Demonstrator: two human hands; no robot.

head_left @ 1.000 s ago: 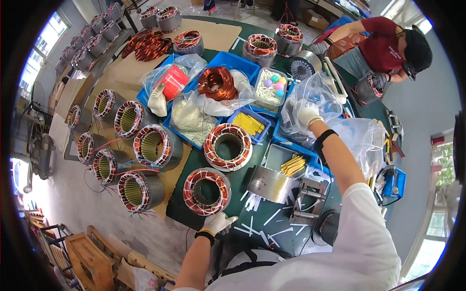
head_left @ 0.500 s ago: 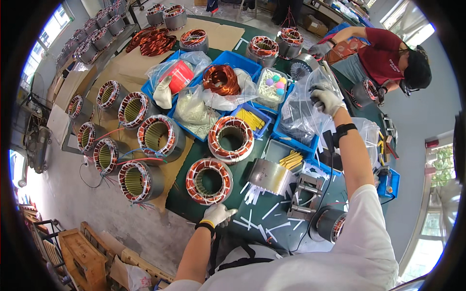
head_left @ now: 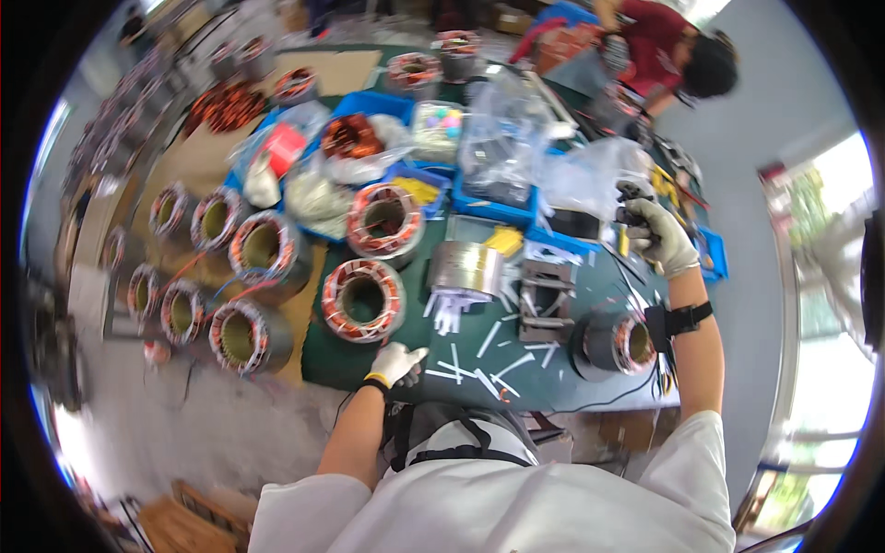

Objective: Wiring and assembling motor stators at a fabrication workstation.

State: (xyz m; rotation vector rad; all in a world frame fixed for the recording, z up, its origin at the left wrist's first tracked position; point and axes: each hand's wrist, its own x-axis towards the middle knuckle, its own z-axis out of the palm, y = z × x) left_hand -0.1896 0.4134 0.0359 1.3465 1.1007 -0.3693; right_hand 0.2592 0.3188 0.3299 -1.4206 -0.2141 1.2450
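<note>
My left hand [head_left: 398,363], in a white glove, rests at the table's front edge with its thumb stretched out, holding nothing I can see. Just beyond it stands a wound motor stator [head_left: 363,300] with copper coils and white lacing; a second stator [head_left: 384,221] is behind that one. My right hand [head_left: 662,238], gloved with dark fingertips, reaches over the right side of the table, beside a yellow-handled tool [head_left: 664,182] and a clear plastic bag [head_left: 590,177]. Motion blurs its fingers, so whether it grips anything is unclear. A black strap circles the right wrist.
Several stators [head_left: 243,335] stand on cardboard at left. Blue bins [head_left: 498,210] with bags and copper coils fill the middle. A metal cylinder [head_left: 461,269], paper strips [head_left: 489,339], a metal fixture [head_left: 546,302] and another stator [head_left: 619,343] lie nearer. A person in red [head_left: 653,41] works at far right.
My right hand has left the plastic bag over the blue bin and moved right and nearer, to the tools. The view has turned to the right. My left hand stays at the table edge.
</note>
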